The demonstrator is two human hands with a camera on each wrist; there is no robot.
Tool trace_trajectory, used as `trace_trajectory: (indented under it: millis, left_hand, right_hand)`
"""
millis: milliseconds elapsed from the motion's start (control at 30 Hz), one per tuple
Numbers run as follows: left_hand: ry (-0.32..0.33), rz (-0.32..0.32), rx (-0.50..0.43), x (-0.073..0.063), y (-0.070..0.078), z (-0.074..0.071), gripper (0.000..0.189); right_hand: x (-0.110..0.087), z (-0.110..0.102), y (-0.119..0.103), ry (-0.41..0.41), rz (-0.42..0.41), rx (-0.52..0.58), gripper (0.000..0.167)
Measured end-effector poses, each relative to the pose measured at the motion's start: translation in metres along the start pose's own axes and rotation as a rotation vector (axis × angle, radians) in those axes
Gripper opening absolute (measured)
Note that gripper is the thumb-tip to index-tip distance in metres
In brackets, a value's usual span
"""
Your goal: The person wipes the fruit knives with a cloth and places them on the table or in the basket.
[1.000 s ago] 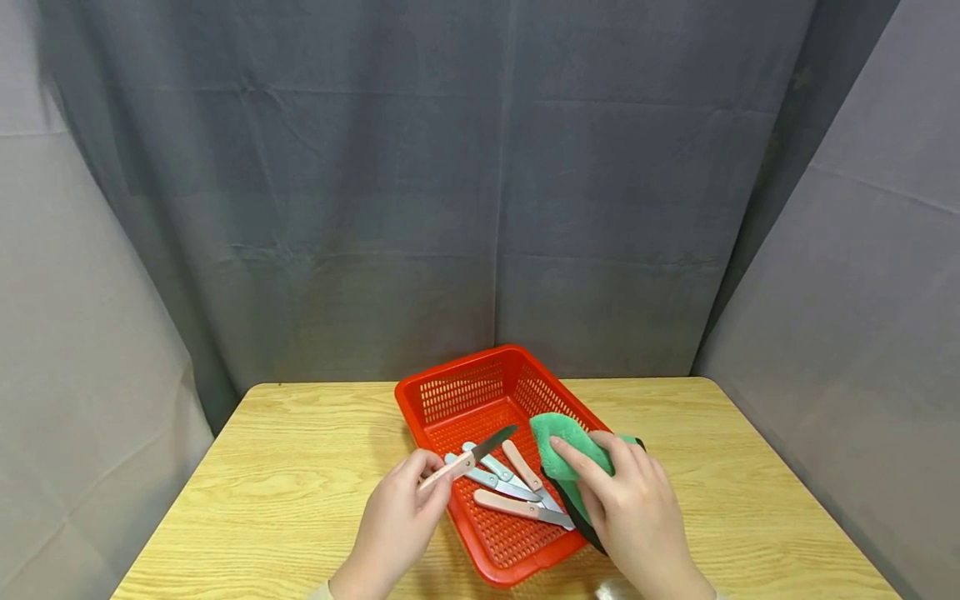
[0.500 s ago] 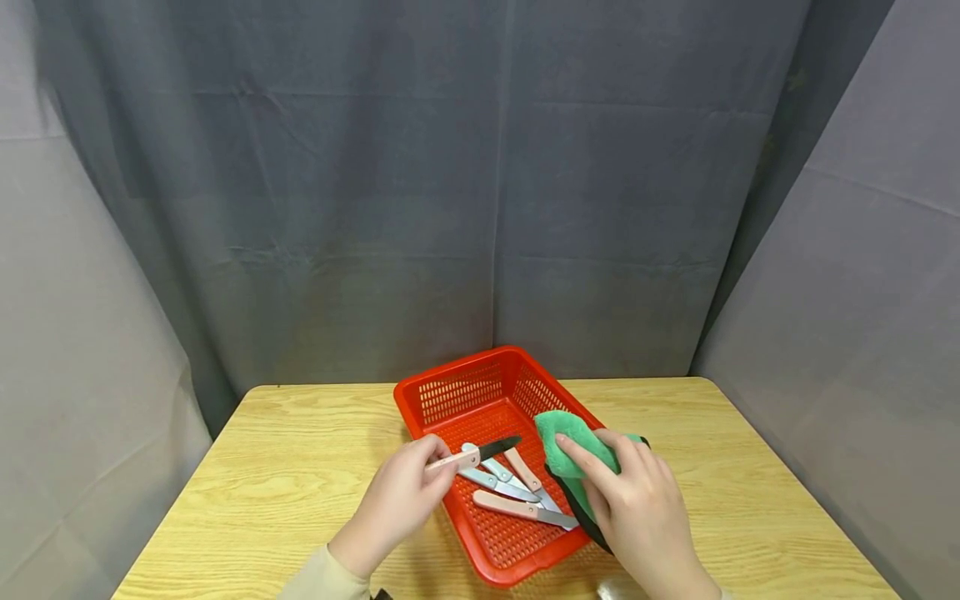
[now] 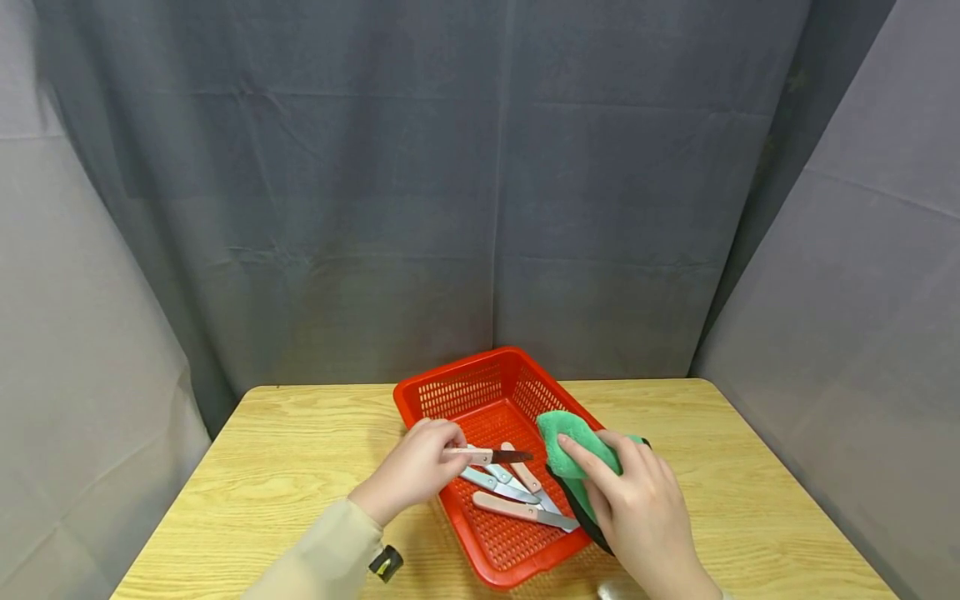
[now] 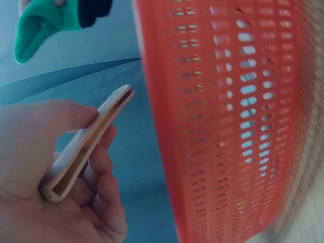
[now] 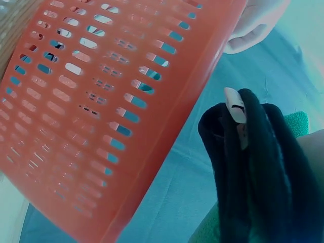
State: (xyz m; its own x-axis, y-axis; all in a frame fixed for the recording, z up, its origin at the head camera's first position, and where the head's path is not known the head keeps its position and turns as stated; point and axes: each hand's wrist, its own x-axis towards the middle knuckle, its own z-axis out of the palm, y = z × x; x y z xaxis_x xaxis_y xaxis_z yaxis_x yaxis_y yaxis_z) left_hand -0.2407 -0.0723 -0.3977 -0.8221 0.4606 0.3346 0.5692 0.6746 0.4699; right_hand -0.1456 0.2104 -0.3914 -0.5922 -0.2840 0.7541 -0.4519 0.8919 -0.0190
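My left hand [image 3: 420, 462] pinches the pale pink handle of a small folding knife [image 3: 472, 456] over the left side of a red plastic basket [image 3: 491, 575]. Its dark blade points right. Close up in the left wrist view, the slotted handle [image 4: 91, 136] lies between thumb and curled fingers. At the basket's right rim, my right hand [image 3: 637, 500] grips a bunched green cloth [image 3: 573, 442] with a dark side. A pale slotted end [image 5: 235, 105] shows among the dark folds in the right wrist view. In the basket lie pink-handled knives [image 3: 506, 506] and light-blue-handled knives [image 3: 478, 477].
The basket stands at an angle on a light wooden table [image 3: 300, 467]. Something clear and shiny [image 3: 618, 590] lies at the front edge of the view. A grey curtain [image 3: 375, 208] hangs behind the table, with pale cloth at both sides.
My left hand has moved up and right over the basket, carrying the knife, whose blade has swung from slanting upward to nearly level. My right hand and the cloth have barely moved.
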Motion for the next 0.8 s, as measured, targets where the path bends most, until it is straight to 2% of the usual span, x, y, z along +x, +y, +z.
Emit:
trace_trajectory:
  millis: [300, 567, 800]
  left_hand:
    - [-0.069, 0.022, 0.028, 0.011, -0.009, 0.012, 0.01]
    - [-0.15, 0.056, 0.057, 0.017, -0.005, 0.018, 0.015]
    - [-0.169, 0.052, 0.064, 0.022, -0.002, 0.024, 0.014]
  right_hand:
    - [-0.001, 0.001, 0.001, 0.001, -0.001, -0.005, 0.073]
    - [-0.002, 0.002, 0.001, 0.01, -0.002, -0.008, 0.074]
    - [-0.003, 0.003, 0.003, 0.007, 0.004, 0.001, 0.071]
